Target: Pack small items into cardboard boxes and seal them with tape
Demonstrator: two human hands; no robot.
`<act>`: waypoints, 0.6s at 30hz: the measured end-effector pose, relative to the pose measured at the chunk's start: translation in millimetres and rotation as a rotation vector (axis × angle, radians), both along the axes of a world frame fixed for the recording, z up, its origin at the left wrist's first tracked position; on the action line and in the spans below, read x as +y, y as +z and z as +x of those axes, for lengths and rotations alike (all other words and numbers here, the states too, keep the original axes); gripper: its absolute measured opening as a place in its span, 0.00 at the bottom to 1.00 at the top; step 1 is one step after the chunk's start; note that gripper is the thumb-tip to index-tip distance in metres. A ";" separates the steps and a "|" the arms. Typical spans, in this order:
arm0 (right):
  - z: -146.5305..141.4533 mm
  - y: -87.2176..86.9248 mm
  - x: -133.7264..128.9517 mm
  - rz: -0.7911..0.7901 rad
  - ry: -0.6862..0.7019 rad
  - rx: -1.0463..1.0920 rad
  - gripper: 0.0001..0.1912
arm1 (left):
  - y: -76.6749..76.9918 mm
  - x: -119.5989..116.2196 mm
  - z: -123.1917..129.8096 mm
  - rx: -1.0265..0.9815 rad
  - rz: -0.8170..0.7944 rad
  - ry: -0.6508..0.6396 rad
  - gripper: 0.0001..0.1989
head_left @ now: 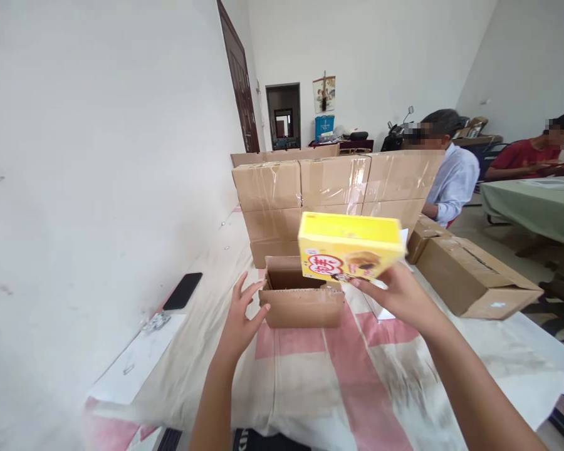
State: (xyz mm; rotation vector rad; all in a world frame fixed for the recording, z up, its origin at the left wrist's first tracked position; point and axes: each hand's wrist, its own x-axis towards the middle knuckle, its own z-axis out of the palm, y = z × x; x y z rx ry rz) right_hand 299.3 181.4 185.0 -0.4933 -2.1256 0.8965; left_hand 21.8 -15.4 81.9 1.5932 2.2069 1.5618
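Observation:
A yellow snack box (350, 247) with a red-and-white logo is gripped in my right hand (399, 294), tilted slightly and raised above the table. Below and left of it stands a small open cardboard box (305, 310), its top flaps up and its inside dark. Fingers spread, my left hand (244, 310) is at the left side of that cardboard box; whether it touches the box I cannot tell. Part of a white object (380, 304) shows behind my right hand, mostly hidden.
Stacked taped cartons (272, 188) form a wall behind the open box. Another carton (474, 275) lies at right. A black phone (183, 291) and white paper (141, 363) lie left on the checked cloth (296, 382). Two people sit beyond, one in a light shirt (455, 178).

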 end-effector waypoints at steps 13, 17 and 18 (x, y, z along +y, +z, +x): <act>-125.0 0.2 -15.3 0.624 0.136 -1.143 0.14 | -22.9 -1.1 10.7 -0.126 0.005 -0.057 0.03; -131.6 -15.1 -3.6 0.572 0.181 -1.210 0.18 | -32.1 -2.3 7.8 -0.131 -0.014 -0.037 0.04; -129.8 -17.8 1.1 0.569 0.195 -1.212 0.20 | -34.3 -2.0 7.2 -0.132 -0.004 -0.033 0.04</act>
